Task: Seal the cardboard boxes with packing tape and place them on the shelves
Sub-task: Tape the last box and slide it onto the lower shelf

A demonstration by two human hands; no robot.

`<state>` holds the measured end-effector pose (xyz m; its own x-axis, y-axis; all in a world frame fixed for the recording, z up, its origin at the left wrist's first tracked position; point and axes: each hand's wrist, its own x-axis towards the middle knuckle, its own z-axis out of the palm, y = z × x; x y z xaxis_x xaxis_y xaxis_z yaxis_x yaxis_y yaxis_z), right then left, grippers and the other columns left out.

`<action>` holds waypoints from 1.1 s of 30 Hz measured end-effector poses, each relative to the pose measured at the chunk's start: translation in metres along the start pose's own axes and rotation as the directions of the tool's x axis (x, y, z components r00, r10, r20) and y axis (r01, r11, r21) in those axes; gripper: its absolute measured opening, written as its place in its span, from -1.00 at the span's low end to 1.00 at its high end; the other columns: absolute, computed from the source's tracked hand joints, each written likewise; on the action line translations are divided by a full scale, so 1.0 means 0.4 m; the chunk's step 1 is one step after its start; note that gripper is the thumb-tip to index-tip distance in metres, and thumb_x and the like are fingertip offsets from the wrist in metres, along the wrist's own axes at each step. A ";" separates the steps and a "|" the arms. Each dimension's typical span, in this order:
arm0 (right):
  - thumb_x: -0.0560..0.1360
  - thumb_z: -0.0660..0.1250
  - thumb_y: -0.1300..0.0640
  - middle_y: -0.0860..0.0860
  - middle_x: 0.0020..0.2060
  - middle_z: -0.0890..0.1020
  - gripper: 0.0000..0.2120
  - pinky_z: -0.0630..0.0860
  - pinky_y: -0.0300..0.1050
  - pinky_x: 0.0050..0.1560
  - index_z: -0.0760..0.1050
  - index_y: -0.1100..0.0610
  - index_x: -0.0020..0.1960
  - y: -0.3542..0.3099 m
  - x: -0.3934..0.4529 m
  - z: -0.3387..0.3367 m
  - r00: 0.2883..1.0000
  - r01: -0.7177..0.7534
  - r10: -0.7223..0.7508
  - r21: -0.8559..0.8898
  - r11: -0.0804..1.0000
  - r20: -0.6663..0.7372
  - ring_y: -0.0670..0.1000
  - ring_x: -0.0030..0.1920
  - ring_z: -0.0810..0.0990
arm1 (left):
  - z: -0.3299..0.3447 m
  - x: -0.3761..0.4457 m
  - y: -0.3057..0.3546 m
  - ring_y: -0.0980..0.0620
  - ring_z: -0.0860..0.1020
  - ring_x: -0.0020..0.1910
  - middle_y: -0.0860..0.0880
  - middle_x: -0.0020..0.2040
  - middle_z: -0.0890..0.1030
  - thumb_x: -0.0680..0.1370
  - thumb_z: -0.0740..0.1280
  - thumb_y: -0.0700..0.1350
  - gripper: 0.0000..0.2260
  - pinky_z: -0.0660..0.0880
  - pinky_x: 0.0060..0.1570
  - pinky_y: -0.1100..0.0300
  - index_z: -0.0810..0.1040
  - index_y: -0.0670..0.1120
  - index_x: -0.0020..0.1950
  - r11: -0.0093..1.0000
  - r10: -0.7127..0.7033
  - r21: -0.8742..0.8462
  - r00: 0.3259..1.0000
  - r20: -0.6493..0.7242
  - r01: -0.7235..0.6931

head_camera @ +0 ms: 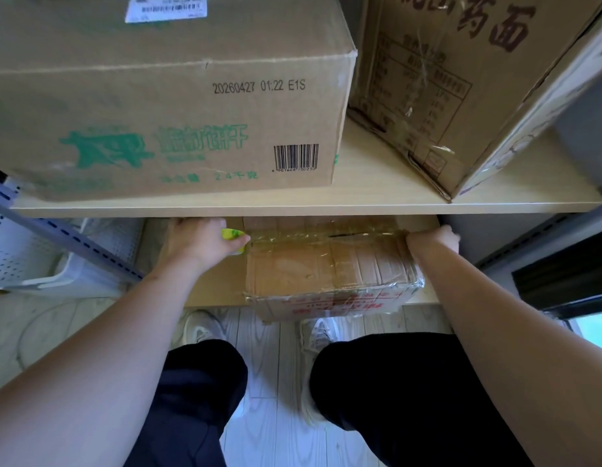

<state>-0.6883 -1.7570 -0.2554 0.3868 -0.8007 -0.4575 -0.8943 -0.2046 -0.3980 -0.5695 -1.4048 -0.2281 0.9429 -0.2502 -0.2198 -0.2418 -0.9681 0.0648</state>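
The taped box sits on the lower shelf, its front overhanging. Left hand at nine o'clock clutches something yellow-green, perhaps tape; right hand at three grips the box's corner. Push evenly, both sides together, till it sits fully in

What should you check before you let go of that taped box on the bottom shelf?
1. Top seam of the taped box covered in tape: ok.
2. Box fully on the lower shelf: not ok, its front corner overhangs.
3. Left hand clear of the box: cannot tell; it holds something yellow-green at the edge.
4. Right hand steadying the box: ok.
5. Room behind the box: cannot tell, hidden by the upper shelf.
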 end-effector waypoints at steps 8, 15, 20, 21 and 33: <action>0.66 -0.24 -0.15 0.21 0.58 0.02 -0.35 -0.21 0.06 0.58 -0.04 0.24 0.60 -0.054 -0.125 0.158 0.853 0.462 -0.520 -0.517 0.721 0.038 0.17 0.59 -0.08 | 0.060 0.025 -0.008 -0.11 0.62 -0.05 -0.13 0.02 0.67 0.51 0.35 0.27 -0.55 0.52 -0.08 0.11 0.62 -0.10 0.09 0.970 -0.009 -0.240 0.993 0.118 0.037; 0.65 -0.17 -0.13 0.23 0.57 -0.23 -0.30 -0.25 0.07 0.57 -0.33 0.31 0.56 -0.132 -0.260 0.334 0.829 0.544 -0.532 -0.474 0.692 0.175 0.17 0.57 -0.30 | 0.087 0.035 -0.032 -0.19 0.60 0.12 -0.23 0.20 0.61 0.51 0.38 0.25 -0.42 0.52 0.12 0.01 0.55 -0.23 0.24 0.901 0.001 -0.425 0.981 0.195 0.084; 0.65 -0.21 -0.16 0.20 0.52 -0.38 -0.29 -0.24 0.11 0.56 -0.41 0.27 0.54 -0.173 -0.378 0.395 0.744 0.667 -0.582 -0.415 0.619 0.329 0.18 0.54 -0.38 | 0.081 0.044 -0.040 -0.09 0.57 0.18 -0.11 0.21 0.60 0.51 0.39 0.23 -0.54 0.44 0.08 0.14 0.59 -0.06 0.24 0.882 0.025 -0.460 0.965 0.260 0.102; 0.65 -0.20 -0.16 0.19 0.51 -0.39 -0.30 -0.26 0.11 0.56 -0.41 0.27 0.54 -0.175 -0.410 0.410 0.709 0.705 -0.607 -0.379 0.600 0.359 0.18 0.53 -0.40 | 0.073 0.045 -0.040 -0.06 0.54 0.17 -0.12 0.19 0.58 0.51 0.38 0.23 -0.58 0.41 0.09 0.16 0.57 -0.03 0.23 0.876 0.029 -0.470 0.960 0.277 0.109; 0.68 -0.03 -0.11 0.06 0.60 0.05 -0.41 0.00 -0.07 0.55 0.02 0.16 0.61 -0.184 -0.508 0.160 0.397 0.917 -0.748 -0.212 0.337 0.532 0.01 0.60 -0.04 | -0.126 -0.033 0.017 -0.17 0.45 0.36 -0.17 0.45 0.43 0.66 0.18 0.11 -0.52 0.40 0.28 0.06 0.37 -0.17 0.48 0.969 -0.012 -0.219 0.904 0.428 0.116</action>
<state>-0.6869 -1.5432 -0.1840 0.9422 0.1343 -0.3069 0.0059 -0.9227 -0.3855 -0.5721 -1.4075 -0.1757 0.7570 -0.2183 -0.6158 -0.0749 -0.9653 0.2501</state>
